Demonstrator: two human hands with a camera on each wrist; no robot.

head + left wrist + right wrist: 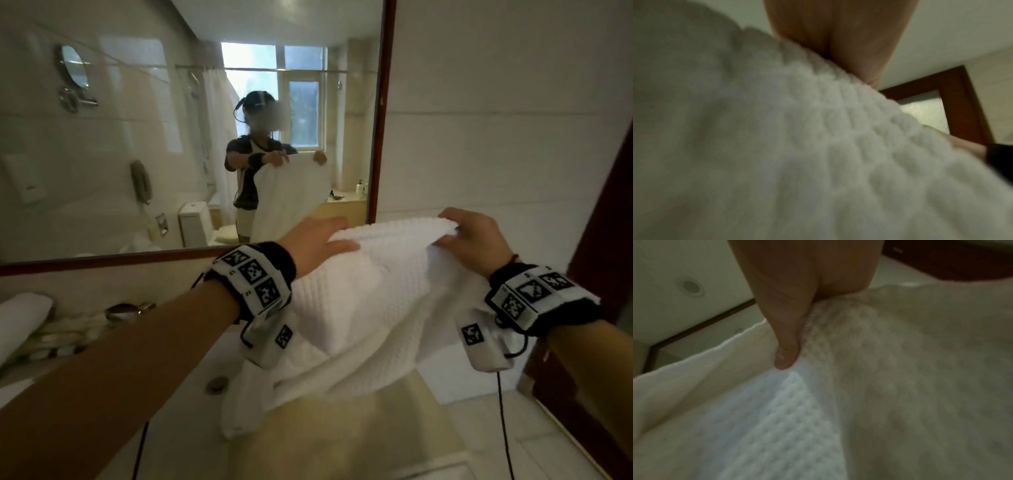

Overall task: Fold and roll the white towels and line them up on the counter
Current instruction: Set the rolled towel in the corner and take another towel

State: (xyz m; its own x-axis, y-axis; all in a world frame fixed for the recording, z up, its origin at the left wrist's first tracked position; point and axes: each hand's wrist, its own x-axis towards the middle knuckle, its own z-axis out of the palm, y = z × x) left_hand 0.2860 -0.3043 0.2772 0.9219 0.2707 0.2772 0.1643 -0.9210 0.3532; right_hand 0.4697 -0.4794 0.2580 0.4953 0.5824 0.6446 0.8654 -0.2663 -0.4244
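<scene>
- The left hand [317,245] pinched the upper edge of the white waffle-weave towel [359,308] at its 9 o'clock end, thumb on the near side.
- The right hand [474,240] pinched the same edge at the 3 o'clock end; its thumb [786,345] pressed into the cloth.
- The towel hung in the air between both hands, its lower part draping toward 6 o'clock over the counter [394,428].
- A wall mirror [137,137] stood at 12 o'clock.

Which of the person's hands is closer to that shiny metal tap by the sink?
Left. The left hand grips the white towel up and right of the tap; the right hand holds it farther right.
</scene>
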